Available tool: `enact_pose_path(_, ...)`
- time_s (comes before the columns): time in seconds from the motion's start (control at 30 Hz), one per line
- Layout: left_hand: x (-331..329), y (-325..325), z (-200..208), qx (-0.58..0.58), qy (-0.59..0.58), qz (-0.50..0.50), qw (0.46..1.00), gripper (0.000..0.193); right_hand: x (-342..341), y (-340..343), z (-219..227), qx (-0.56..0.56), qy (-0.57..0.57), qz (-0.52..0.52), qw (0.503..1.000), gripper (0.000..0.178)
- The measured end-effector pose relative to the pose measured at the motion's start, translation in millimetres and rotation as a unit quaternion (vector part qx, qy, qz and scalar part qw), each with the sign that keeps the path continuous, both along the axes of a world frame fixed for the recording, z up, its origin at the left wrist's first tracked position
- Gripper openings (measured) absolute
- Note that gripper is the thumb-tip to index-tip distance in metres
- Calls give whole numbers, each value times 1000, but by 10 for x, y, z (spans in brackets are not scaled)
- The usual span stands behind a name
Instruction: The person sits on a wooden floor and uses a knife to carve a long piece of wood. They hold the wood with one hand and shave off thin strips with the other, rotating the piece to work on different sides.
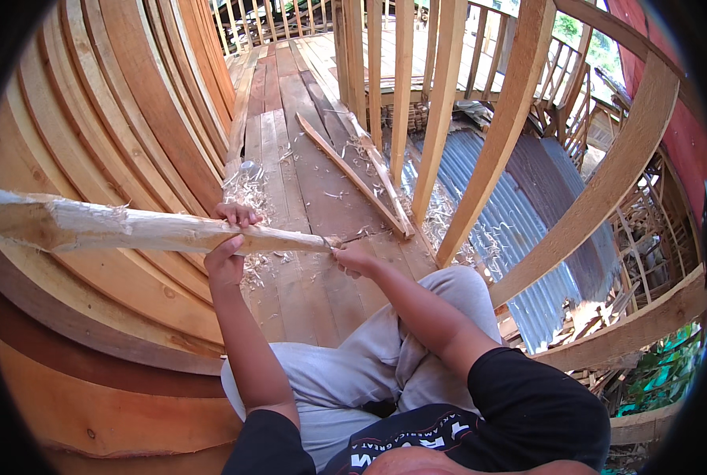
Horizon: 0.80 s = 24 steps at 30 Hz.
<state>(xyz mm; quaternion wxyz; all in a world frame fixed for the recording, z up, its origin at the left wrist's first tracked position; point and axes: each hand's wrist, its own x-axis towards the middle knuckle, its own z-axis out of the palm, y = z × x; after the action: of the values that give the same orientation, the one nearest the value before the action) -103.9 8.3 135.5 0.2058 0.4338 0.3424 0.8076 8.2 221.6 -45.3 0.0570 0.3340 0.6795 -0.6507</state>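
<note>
A long, pale, peeled wooden pole (135, 226) lies across in front of me, thick at the far left and tapering toward the right. Around its narrower part, the fingers of my left hand (228, 252) are closed, thumb on the near side. At the thin end is my right hand (355, 260), its fingers curled into a grip. A small dark sliver shows between that fist and the pole's tip, but what the fist holds is mostly hidden. Rough fibres stick up along the pole's surface.
Curly wood shavings (246, 184) litter the plank floor (286, 281). Farther off lie a narrow wooden strip (345, 172) and a whittled stick (383, 176). Upright boards (92, 103) wall the left. Wooden railing slats (492, 142) stand right, with corrugated metal sheets (520, 214) beyond and below.
</note>
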Motion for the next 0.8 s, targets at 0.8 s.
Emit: enact_pose_path(0.8,-21,95,-292,145,-32,107,983,24,85,-85,-131,-60,22,-8,998,30)
